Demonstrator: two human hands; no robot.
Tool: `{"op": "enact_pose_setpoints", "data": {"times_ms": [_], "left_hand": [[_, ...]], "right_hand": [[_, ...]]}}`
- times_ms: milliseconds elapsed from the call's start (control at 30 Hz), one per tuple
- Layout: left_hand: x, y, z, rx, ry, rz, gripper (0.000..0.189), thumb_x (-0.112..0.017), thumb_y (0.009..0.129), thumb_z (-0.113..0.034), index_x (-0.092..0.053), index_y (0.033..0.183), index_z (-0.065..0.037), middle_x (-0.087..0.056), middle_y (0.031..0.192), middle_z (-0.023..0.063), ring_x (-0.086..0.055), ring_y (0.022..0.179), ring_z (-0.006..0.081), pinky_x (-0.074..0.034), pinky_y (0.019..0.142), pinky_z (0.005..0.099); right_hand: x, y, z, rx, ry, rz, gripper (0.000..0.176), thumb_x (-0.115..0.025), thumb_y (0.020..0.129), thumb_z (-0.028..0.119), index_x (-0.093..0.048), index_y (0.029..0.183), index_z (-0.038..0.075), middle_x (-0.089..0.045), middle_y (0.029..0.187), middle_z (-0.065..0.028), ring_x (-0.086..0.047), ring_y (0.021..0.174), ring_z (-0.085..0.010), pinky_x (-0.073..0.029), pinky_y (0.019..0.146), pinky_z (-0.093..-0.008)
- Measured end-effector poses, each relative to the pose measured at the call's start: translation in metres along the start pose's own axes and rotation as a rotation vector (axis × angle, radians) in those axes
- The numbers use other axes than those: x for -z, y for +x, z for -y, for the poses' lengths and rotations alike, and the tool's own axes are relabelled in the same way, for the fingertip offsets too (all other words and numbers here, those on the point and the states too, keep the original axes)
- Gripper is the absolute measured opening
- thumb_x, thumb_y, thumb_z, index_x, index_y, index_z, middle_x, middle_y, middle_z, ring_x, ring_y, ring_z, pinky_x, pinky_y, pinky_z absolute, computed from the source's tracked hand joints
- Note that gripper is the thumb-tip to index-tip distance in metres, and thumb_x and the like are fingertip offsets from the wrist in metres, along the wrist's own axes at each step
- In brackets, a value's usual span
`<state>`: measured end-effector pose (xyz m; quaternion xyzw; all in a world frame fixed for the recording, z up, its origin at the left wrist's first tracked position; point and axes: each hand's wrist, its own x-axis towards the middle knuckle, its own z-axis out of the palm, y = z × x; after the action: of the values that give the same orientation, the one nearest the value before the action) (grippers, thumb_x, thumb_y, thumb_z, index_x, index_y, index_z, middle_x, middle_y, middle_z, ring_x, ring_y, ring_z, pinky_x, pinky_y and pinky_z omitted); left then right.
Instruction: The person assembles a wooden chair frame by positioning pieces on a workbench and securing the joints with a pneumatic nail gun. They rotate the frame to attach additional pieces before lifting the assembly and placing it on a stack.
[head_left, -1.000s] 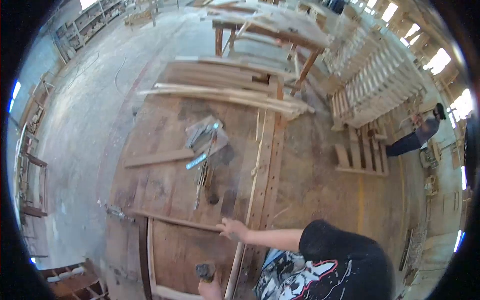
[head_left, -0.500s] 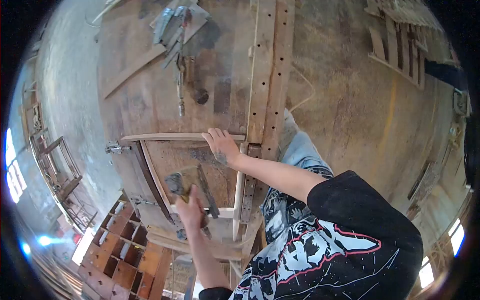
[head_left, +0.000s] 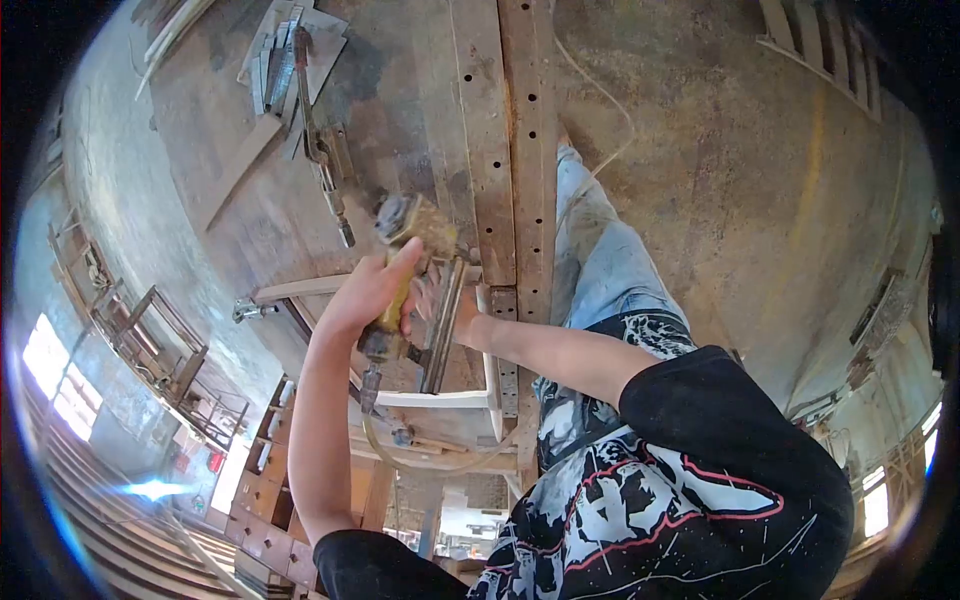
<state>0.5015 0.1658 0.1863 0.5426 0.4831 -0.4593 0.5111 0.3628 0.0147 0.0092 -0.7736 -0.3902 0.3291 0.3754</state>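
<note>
The left hand [head_left: 362,298] has its fingers wrapped round the pneumatic nail gun [head_left: 426,232] over the wooden frame's [head_left: 440,399] far right part on the worktop [head_left: 405,110], so a slip could nail the right hand [head_left: 466,316] just behind, whose grip I cannot tell.

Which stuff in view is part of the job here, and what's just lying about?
Part of the job, it seems:
nail gun, gripped by the left hand
hose running from it
wooden frame, near the partly hidden right hand

Apparently just lying about:
metal strips
loose wooden slat
long metal tool beside the strips
</note>
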Motion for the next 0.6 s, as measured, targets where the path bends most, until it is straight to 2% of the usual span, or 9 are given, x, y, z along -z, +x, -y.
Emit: {"op": "enact_pose_setpoints", "data": {"times_ms": [33, 67, 133, 267, 367, 467, 600], "left_hand": [[0.0, 0.007, -0.002, 0.03, 0.032, 0.029, 0.053, -0.053, 0.103, -0.053, -0.055, 0.088, -0.002, -0.055, 0.057, 0.0074, -0.058, 0.044, 0.0212, -0.047, 0.044, 0.0363], [0.0, 0.013, -0.003, 0.062, 0.063, 0.058, 0.052, -0.053, 0.103, -0.054, -0.054, 0.091, -0.003, -0.055, 0.058, 0.0074, -0.058, 0.044, 0.0213, -0.046, 0.044, 0.0362], [-0.004, 0.017, -0.009, 0.101, 0.066, 0.059, 0.054, -0.054, 0.102, -0.055, -0.054, 0.091, -0.003, -0.056, 0.058, 0.0078, -0.059, 0.045, 0.0214, -0.047, 0.044, 0.0364], [-0.004, 0.032, -0.005, 0.136, 0.101, 0.08, 0.057, -0.055, 0.1, -0.057, -0.056, 0.092, -0.001, -0.057, 0.06, 0.0085, -0.06, 0.046, 0.0219, -0.049, 0.046, 0.0364], [-0.007, 0.037, -0.009, 0.097, 0.129, 0.081, 0.067, -0.056, 0.1, -0.056, -0.061, 0.08, 0.007, -0.061, 0.058, 0.0109, -0.063, 0.046, 0.022, -0.05, 0.048, 0.0373], [-0.013, 0.031, -0.022, 0.106, 0.122, 0.111, 0.058, -0.055, 0.101, -0.056, -0.059, 0.096, 0.002, -0.058, 0.06, 0.0083, -0.061, 0.047, 0.0217, -0.049, 0.046, 0.0369], [-0.011, 0.042, -0.015, 0.116, 0.166, 0.122, 0.059, -0.055, 0.101, -0.055, -0.058, 0.096, 0.003, -0.058, 0.06, 0.0088, -0.061, 0.047, 0.0224, -0.049, 0.046, 0.037]], "right_hand": [[-0.032, -0.006, -0.013, -0.087, 0.443, 0.078, 0.036, -0.051, 0.1, 0.025, -0.055, 0.13, 0.006, -0.055, 0.132, -0.0208, -0.055, 0.122, -0.0393, -0.046, 0.099, -0.0537], [-0.035, -0.009, -0.019, -0.148, 0.651, 0.095, 0.036, -0.05, 0.101, 0.025, -0.054, 0.131, 0.005, -0.054, 0.132, -0.0205, -0.055, 0.122, -0.0388, -0.046, 0.1, -0.0531], [-0.032, -0.007, -0.021, -0.209, 0.765, 0.109, 0.037, -0.049, 0.101, 0.026, -0.053, 0.131, 0.005, -0.054, 0.133, -0.02, -0.054, 0.122, -0.0377, -0.044, 0.101, -0.0521], [-0.026, -0.006, -0.021, -0.225, 0.714, 0.135, 0.038, -0.047, 0.103, 0.028, -0.051, 0.133, 0.005, -0.052, 0.133, -0.019, -0.051, 0.123, -0.0356, -0.042, 0.102, -0.05], [-0.023, -0.008, -0.021, -0.228, 0.671, 0.147, 0.039, -0.045, 0.104, 0.029, -0.05, 0.134, 0.004, -0.052, 0.133, -0.0183, -0.049, 0.124, -0.034, -0.04, 0.103, -0.0484], [-0.02, -0.012, -0.024, -0.228, 0.616, 0.149, 0.04, -0.044, 0.105, 0.03, -0.048, 0.135, 0.004, -0.051, 0.133, -0.0176, -0.047, 0.124, -0.0324, -0.038, 0.105, -0.0468], [-0.021, -0.021, -0.02, -0.213, 0.374, 0.123, 0.042, -0.042, 0.106, 0.032, -0.046, 0.136, 0.003, -0.05, 0.133, -0.0166, -0.045, 0.125, -0.0303, -0.035, 0.106, -0.0447]]}}
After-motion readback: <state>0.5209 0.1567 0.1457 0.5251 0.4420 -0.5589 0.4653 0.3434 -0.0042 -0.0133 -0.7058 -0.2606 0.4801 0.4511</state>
